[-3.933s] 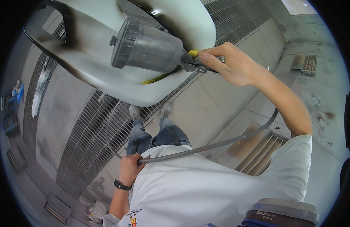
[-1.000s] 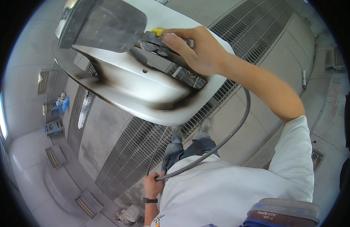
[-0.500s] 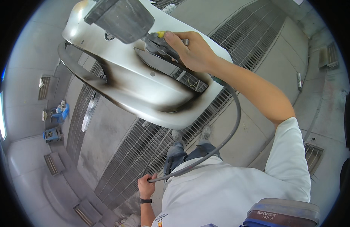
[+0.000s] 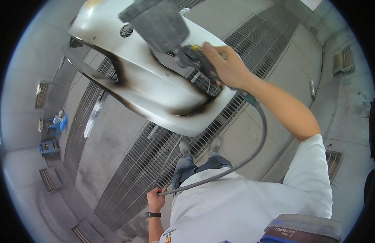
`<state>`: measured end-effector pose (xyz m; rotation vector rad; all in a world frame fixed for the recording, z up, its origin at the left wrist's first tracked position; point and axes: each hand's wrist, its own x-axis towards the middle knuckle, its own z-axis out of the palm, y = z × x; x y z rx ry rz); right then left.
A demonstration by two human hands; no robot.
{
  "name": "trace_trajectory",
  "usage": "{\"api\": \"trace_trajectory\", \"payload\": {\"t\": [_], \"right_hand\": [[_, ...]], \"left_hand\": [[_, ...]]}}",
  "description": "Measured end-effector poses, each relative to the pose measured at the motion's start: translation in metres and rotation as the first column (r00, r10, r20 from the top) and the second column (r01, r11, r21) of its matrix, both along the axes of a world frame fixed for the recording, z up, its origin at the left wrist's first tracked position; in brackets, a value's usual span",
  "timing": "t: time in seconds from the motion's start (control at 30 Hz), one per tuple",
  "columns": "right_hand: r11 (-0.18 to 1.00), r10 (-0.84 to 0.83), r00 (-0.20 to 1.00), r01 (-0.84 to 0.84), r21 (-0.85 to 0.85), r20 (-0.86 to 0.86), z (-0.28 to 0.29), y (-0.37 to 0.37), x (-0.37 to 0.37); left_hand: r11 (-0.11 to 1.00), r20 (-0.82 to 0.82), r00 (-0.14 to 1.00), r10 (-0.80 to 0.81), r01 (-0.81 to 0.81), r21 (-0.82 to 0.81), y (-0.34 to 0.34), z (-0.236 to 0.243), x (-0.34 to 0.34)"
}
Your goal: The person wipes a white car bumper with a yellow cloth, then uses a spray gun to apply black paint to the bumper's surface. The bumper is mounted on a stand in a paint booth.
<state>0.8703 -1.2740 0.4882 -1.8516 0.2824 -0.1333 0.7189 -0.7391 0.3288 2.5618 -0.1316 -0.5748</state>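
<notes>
My right hand [image 4: 232, 67] is wrapped round the handle of a paint spray gun [image 4: 197, 60], with a large dark grey cup [image 4: 161, 26] on top. The gun hangs above a silver-white car bumper [image 4: 147, 93] whose openings have dark, sooty-looking edges. A grey air hose [image 4: 264, 129] runs from the base of the gun in a wide loop across my front. Low at my left side, my left hand [image 4: 156, 199] is closed round that hose. The gun's trigger and nozzle are partly hidden by my fingers and the cup.
Metal floor gratings [image 4: 132, 174] run under and beside the bumper. Blue stools [image 4: 49, 148] stand at the left wall. A spray can or tube [image 4: 312, 89] lies near the right wall. A long wrapped bar [image 4: 94, 115] shows left of the bumper.
The spray gun in my right hand has shifted right and slightly down in view, over the bumper. My left hand stays on the hose. The view has turned a little.
</notes>
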Motion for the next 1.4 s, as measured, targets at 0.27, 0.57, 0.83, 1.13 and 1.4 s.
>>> {"api": "trace_trajectory", "payload": {"t": [0.27, 0.57, 0.83, 1.13, 1.4], "right_hand": [[0.986, -0.1, 0.984, 0.117, -0.119, 0.145, 0.008, 0.008, 0.032], [0.952, -0.305, 0.941, 0.3, 0.051, 0.146, 0.036, 0.054, 0.005], [0.976, -0.216, 0.976, 0.215, 0.026, 0.026, 0.04, 0.115, -0.012], [0.84, -0.537, 0.81, 0.538, 0.066, 0.237, 0.021, 0.287, -0.035], [0.63, -0.768, 0.597, 0.642, 0.437, 0.23, -0.041, 0.429, -0.115]], "left_hand": [[0.994, -0.014, 0.995, -0.101, 0.101, 0.031, -0.003, 0.004, 0.022], [0.999, 0.048, 0.998, -0.048, 0.047, 0.023, 0.057, 0.002, 0.029], [0.983, 0.115, 0.977, -0.18, 0.183, -0.016, 0.095, -0.04, 0.139], [0.975, -0.029, 0.976, -0.217, 0.218, 0.052, 0.244, -0.123, 0.331], [0.923, -0.022, 0.964, -0.265, 0.261, 0.283, 0.333, -0.181, 0.424]]}}
